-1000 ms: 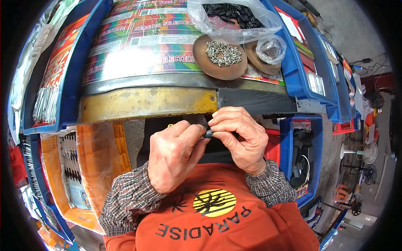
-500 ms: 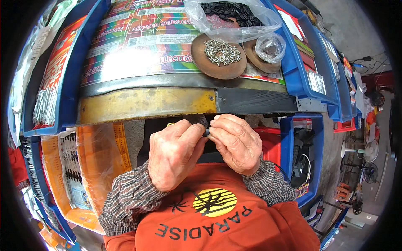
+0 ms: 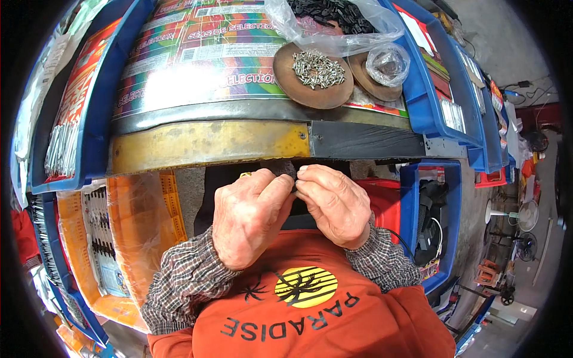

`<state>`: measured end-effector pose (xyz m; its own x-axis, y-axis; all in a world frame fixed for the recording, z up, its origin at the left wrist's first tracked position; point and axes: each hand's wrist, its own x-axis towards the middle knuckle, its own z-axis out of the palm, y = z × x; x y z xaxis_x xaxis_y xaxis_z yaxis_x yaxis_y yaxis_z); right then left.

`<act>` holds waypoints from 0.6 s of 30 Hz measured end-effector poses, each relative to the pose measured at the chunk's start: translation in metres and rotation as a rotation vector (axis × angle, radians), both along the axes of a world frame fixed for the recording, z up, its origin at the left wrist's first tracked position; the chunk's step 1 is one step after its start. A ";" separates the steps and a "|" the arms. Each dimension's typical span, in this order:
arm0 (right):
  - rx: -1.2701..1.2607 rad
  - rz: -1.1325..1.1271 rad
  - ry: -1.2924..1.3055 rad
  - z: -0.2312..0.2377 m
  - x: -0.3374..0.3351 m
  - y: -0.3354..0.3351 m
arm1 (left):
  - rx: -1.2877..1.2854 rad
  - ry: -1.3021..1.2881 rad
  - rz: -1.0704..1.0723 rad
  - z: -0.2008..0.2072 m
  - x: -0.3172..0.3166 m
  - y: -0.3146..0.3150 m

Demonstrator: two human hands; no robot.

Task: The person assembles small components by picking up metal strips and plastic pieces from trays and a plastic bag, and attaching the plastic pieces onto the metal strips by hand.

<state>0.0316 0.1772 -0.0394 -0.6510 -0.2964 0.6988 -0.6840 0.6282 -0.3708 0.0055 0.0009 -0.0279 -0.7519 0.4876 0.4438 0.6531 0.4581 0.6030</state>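
Left hand (image 3: 248,218) and right hand (image 3: 334,206) pinch one tiny dark piece (image 3: 294,187), fingertips nearly meeting!
Mostly hidden; probably light, stiff, easily dropped, best gripped by its ends.

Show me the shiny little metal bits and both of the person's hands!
Shiny metal bits (image 3: 318,70): head view, middle of the pile.
Left hand (image 3: 246,216): head view, back of the hand.
Right hand (image 3: 335,206): head view, back of the hand.
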 end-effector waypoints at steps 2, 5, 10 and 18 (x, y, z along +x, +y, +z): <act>-0.104 -0.025 -0.117 -0.001 0.001 0.001 | -0.007 -0.003 -0.005 0.000 0.000 0.000; -0.092 -0.025 -0.111 -0.002 0.001 0.003 | -0.017 -0.002 0.006 0.001 0.000 0.001; 0.046 0.006 -0.006 -0.004 0.001 0.005 | -0.012 -0.056 0.018 0.003 0.001 0.000; 0.227 0.048 0.130 -0.011 -0.001 0.010 | -0.038 -0.007 0.041 0.000 0.000 -0.001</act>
<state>0.0310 0.1876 -0.0504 -0.5412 -0.4836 0.6879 -0.7478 0.6509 -0.1307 0.0058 0.0000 -0.0280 -0.7746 0.4727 0.4202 0.6291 0.5073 0.5889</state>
